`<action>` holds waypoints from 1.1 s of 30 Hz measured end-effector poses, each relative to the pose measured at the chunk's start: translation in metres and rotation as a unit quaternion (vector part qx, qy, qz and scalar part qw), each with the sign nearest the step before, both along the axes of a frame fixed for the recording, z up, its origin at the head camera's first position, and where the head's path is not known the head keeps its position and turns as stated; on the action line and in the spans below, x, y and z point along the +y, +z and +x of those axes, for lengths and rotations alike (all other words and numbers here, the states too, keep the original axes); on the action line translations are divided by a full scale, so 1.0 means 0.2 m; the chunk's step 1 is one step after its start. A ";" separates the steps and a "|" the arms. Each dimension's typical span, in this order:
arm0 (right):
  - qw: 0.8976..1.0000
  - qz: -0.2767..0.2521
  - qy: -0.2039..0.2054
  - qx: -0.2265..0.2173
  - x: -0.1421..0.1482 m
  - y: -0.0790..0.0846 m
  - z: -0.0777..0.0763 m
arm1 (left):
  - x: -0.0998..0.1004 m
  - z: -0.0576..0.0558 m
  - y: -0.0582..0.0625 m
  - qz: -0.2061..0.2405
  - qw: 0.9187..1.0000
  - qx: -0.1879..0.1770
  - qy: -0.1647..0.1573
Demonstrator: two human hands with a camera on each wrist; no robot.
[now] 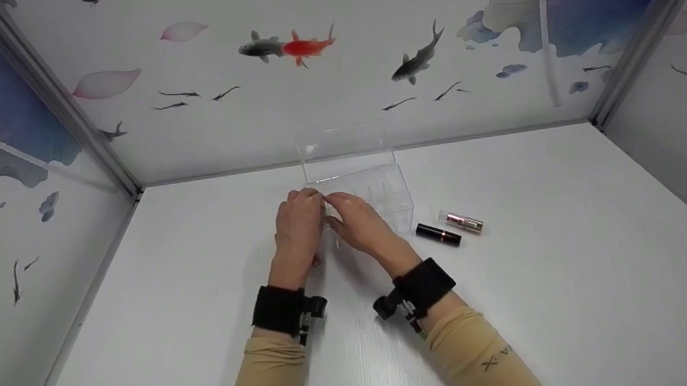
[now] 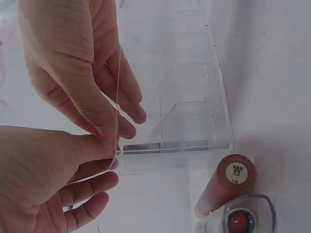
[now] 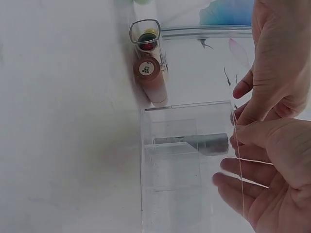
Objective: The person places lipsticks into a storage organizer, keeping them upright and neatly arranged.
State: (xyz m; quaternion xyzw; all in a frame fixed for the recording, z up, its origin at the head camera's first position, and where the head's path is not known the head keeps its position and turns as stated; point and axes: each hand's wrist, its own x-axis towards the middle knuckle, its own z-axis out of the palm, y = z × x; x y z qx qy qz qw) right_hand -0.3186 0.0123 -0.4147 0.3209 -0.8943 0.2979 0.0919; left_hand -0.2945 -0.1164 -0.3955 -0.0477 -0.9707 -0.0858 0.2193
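While the left hand [image 1: 299,227] pinches the left rim of a clear box [image 1: 383,192], I see its fingers meet those of the other hand there. Just outside that end of the box are a brownish tube [image 2: 235,177] and a clear-capped lipstick [image 2: 240,221] with a red tip; dark print on the tube's round label is too small for me to read. The box stands toward the far edge of the bench [image 1: 557,223], its lid [image 1: 347,151] raised. Thumb and fingers of the right hand [image 1: 360,223] pinch the same rim. Farther right, well in from the bench's right edge, a black lipstick [image 1: 438,235] lies near a pink-and-gold one [image 1: 464,222]. On the right sleeve [image 1: 475,348] I make out an X and an A.
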 end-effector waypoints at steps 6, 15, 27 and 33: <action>1.000 -0.002 -0.009 0.013 0.07 0.04 0.03 | 0.03 0.06 0.03 0.003 1.000 0.019 -0.010; 1.000 0.010 -0.007 0.001 0.20 0.07 0.06 | 0.08 0.11 0.07 0.002 1.000 0.015 -0.023; 0.999 0.030 -0.009 -0.015 0.53 0.15 0.14 | 0.14 0.18 0.07 0.012 0.999 0.016 -0.045; 0.995 0.067 -0.051 -0.045 0.71 0.16 0.16 | 0.22 0.22 0.06 0.054 0.989 0.010 -0.139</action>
